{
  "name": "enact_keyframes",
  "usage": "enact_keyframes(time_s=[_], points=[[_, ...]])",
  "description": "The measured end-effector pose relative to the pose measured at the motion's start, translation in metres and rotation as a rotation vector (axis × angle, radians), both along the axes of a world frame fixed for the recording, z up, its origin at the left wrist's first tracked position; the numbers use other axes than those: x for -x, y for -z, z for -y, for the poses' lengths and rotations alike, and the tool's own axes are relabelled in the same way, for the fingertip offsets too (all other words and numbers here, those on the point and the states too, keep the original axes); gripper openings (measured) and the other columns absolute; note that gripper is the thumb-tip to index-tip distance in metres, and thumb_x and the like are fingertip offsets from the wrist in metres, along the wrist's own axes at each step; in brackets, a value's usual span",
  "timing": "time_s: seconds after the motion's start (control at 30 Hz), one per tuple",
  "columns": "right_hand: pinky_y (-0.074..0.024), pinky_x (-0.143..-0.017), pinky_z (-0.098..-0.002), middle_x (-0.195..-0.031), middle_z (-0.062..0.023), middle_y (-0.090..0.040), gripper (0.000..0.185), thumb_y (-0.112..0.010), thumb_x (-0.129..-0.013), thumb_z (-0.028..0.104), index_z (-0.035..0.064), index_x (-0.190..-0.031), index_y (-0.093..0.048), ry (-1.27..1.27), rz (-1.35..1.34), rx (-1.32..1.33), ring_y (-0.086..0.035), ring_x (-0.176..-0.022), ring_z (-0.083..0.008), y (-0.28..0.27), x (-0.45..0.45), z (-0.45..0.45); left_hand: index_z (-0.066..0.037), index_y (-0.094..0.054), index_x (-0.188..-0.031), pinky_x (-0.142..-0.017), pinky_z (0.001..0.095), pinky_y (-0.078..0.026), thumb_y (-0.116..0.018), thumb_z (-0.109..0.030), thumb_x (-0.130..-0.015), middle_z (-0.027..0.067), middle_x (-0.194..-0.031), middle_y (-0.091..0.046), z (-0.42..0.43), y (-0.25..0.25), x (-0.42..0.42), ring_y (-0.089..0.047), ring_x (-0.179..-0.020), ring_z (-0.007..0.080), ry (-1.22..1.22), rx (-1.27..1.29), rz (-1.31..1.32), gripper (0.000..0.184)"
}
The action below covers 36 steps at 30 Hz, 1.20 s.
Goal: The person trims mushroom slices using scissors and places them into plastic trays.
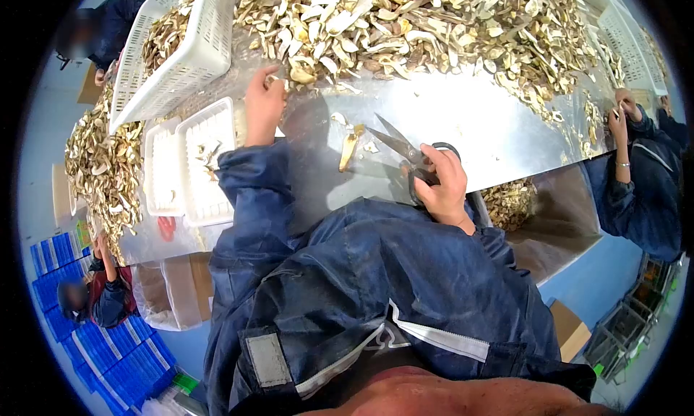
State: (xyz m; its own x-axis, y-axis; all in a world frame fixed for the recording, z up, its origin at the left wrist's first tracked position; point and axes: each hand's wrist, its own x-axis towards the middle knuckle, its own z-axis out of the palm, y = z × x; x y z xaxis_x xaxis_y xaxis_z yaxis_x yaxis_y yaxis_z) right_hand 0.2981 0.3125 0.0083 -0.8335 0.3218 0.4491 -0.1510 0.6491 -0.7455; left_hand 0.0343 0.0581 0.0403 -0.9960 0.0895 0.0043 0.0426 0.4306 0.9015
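Right hand [447, 181] grips scissors [414, 154], fingers wrapped around the handles, blades spread and pointing far left over the metal table [477, 130]. Yellow slice [348, 153] lies on the table just left of the blades, lower blade tip at its far end; can't tell if they touch. Small bits around it. Left hand [265, 104] is at the near edge of the big slice pile [405, 33], thumb and fingers curled in close; can't tell if they pinch a slice. White crate [207, 51] with slices stands far left of that hand, two white trays side by side nearer, right one [210, 208] with a few scraps in it. Red item [166, 228] just near of the trays. Lined box [560, 224] with slices below the table, right side. Co-worker [643, 192] at far right, hands together
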Motion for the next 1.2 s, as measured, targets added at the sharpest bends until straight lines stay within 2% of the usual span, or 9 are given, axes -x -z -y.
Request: enact_keyframes(time_s=[0.1, 0.23, 0.43, 0.6, 0.73, 0.83, 0.9, 1.03, 1.2], points=[[-0.0496, -0.067, -0.0394, -0.087, -0.0135, -0.061, 0.051, -0.078, -0.065, 0.007, 0.0030, -0.115, -0.066, -0.032, -0.011, -0.015, -0.060, -0.076, -0.0305, 0.001, 0.001, 0.000, -0.001, -0.062, -0.114, -0.072, 0.0335, -0.050, -0.057, -0.015, -0.092, 0.0079, -0.091, -0.060, 0.010, 0.002, -0.002, -0.062, -0.085, 0.0230, -0.124, -0.788, 0.372, 0.027], [-0.0497, -0.068, -0.0400, -0.087, -0.0135, -0.060, 0.053, -0.078, -0.064, 0.007, 0.0029, -0.115, -0.066, -0.045, -0.011, -0.030, -0.060, -0.077, -0.0309, -0.001, 0.002, 0.000, 0.000, -0.060, -0.103, -0.069, 0.0320, -0.051, -0.058, -0.017, -0.096, 0.0077, -0.093, -0.057, 0.003, -0.008, -0.006, -0.061, -0.082, 0.0208, -0.118, -0.984, 0.445, 0.018], [-0.0500, -0.070, -0.0409, -0.087, -0.0135, -0.059, 0.055, -0.078, -0.063, 0.008, 0.0034, -0.117, -0.065, -0.055, 0.005, -0.047, -0.060, -0.078, -0.0312, -0.002, 0.001, 0.000, -0.004, -0.066, -0.098, -0.063, 0.0258, -0.048, -0.069, -0.022, -0.094, 0.0035, -0.083, -0.060, -0.002, 0.000, -0.020, -0.060, -0.072, 0.0146, -0.015, -0.213, 0.152, 0.018], [-0.0502, -0.070, -0.0409, -0.088, -0.0131, -0.060, 0.055, -0.078, -0.064, 0.007, 0.0035, -0.117, -0.065, -0.057, 0.021, -0.060, -0.061, -0.079, -0.0311, -0.001, 0.001, 0.001, 0.002, -0.066, -0.097, -0.083, 0.0451, -0.049, -0.073, -0.022, -0.084, 0.0240, -0.095, -0.067, -0.031, 0.004, -0.049, -0.064, -0.095, 0.0418, 0.198, 0.392, -0.296, 0.027], [-0.0502, -0.070, -0.0408, -0.087, -0.0129, -0.061, 0.055, -0.078, -0.064, 0.007, 0.0031, -0.117, -0.065, -0.070, 0.001, -0.048, -0.061, -0.078, -0.0311, -0.002, 0.002, -0.001, 0.000, -0.067, -0.098, -0.083, 0.0447, -0.050, -0.068, -0.017, -0.085, 0.0237, -0.097, -0.068, -0.030, 0.012, -0.053, -0.064, -0.094, 0.0417, 0.175, 0.398, -0.354, 0.021], [-0.0501, -0.070, -0.0409, -0.087, -0.0129, -0.061, 0.055, -0.078, -0.064, 0.007, 0.0028, -0.117, -0.065, -0.077, 0.003, -0.043, -0.061, -0.078, -0.0310, -0.003, 0.001, -0.002, 0.000, -0.067, -0.098, -0.077, 0.0422, -0.050, -0.067, -0.015, -0.086, 0.0219, -0.091, -0.068, -0.022, 0.009, -0.062, -0.065, -0.084, 0.0370, 0.150, 0.303, -0.357, 0.019], [-0.0501, -0.070, -0.0409, -0.086, -0.0128, -0.060, 0.055, -0.078, -0.064, 0.007, 0.0028, -0.117, -0.065, -0.079, -0.003, -0.047, -0.061, -0.078, -0.0309, -0.002, 0.001, -0.002, 0.000, -0.067, -0.095, -0.062, 0.0308, -0.045, -0.063, -0.013, -0.089, 0.0072, -0.079, -0.063, -0.008, 0.008, -0.069, -0.055, -0.067, 0.0162, 0.088, 0.016, -0.165, 0.015], [-0.0502, -0.069, -0.0404, -0.086, -0.0128, -0.060, 0.054, -0.078, -0.065, 0.008, 0.0030, -0.117, -0.064, -0.077, -0.001, -0.048, -0.061, -0.077, -0.0307, -0.001, 0.001, -0.002, -0.008, -0.056, -0.081, -0.056, 0.0288, -0.036, -0.052, -0.016, -0.094, 0.0028, -0.080, -0.055, 0.034, -0.001, -0.078, -0.046, -0.065, 0.0142, -0.054, -1.040, 0.470, 0.016], [-0.0505, -0.069, -0.0397, -0.087, -0.0128, -0.061, 0.054, -0.078, -0.064, 0.006, 0.0031, -0.116, -0.064, -0.096, 0.003, -0.045, -0.062, -0.078, -0.0301, -0.005, 0.000, -0.001, -0.006, -0.055, -0.092, -0.067, 0.0310, -0.044, -0.057, -0.026, -0.102, 0.0040, -0.087, -0.054, 0.033, 0.004, -0.064, -0.054, -0.082, 0.0193, -0.156, -1.134, 0.438, 0.023]])
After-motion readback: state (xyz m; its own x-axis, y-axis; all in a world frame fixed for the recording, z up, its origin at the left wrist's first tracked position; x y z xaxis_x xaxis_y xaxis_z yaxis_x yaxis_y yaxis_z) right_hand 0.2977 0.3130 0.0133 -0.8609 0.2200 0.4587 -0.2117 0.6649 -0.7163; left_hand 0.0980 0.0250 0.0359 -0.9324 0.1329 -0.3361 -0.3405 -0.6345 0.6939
